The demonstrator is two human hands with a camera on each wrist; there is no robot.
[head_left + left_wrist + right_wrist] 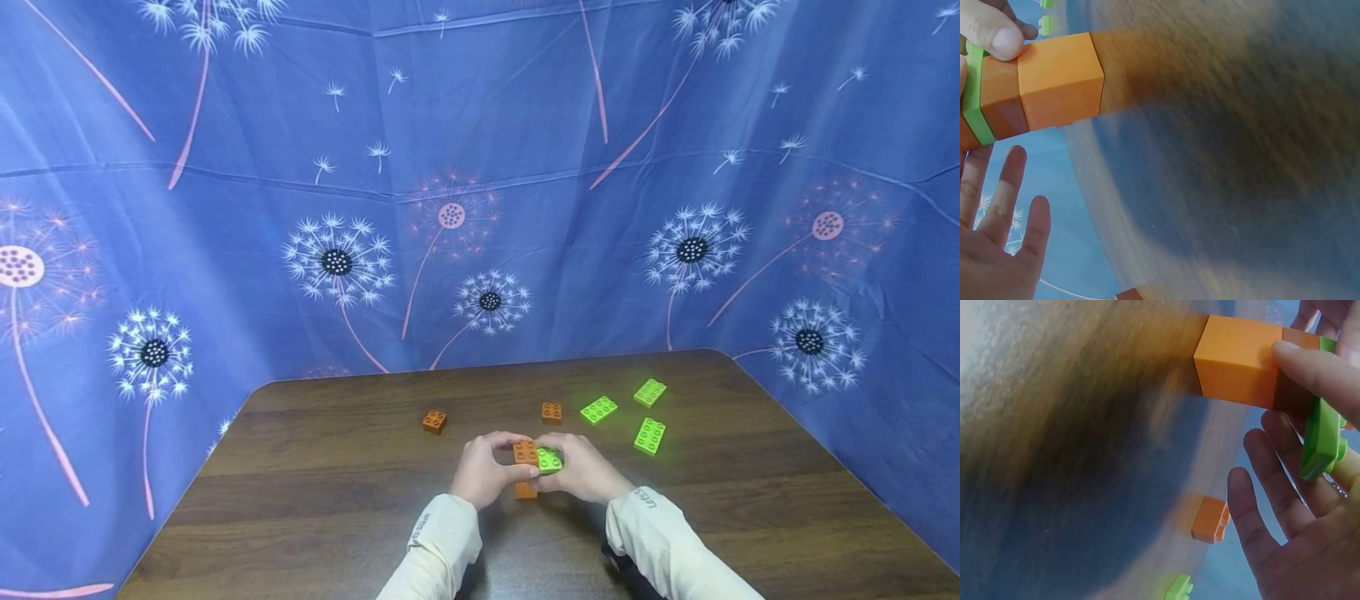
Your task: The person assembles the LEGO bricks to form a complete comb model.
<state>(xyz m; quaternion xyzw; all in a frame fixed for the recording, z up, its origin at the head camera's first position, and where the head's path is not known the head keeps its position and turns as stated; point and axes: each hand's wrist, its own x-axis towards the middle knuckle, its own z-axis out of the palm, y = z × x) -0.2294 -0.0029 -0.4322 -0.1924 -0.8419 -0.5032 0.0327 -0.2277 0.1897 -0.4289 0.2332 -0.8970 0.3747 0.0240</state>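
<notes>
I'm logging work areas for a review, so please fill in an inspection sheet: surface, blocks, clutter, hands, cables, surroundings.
Surface: brown table with wood grain.
Blocks: a stack of orange and green pieces, one green piece jutting toward the person's right; beyond it, two loose orange blocks and three loose green blocks.
Clutter: nothing seen.
Left hand: the left hand grips the stack between thumb and fingers.
Right hand: the right hand grips it from the opposite side.
Cables: nothing seen; a dark item under the right sleeve is unclear.
Surroundings: blue cloth with a dandelion print behind the table.
</notes>
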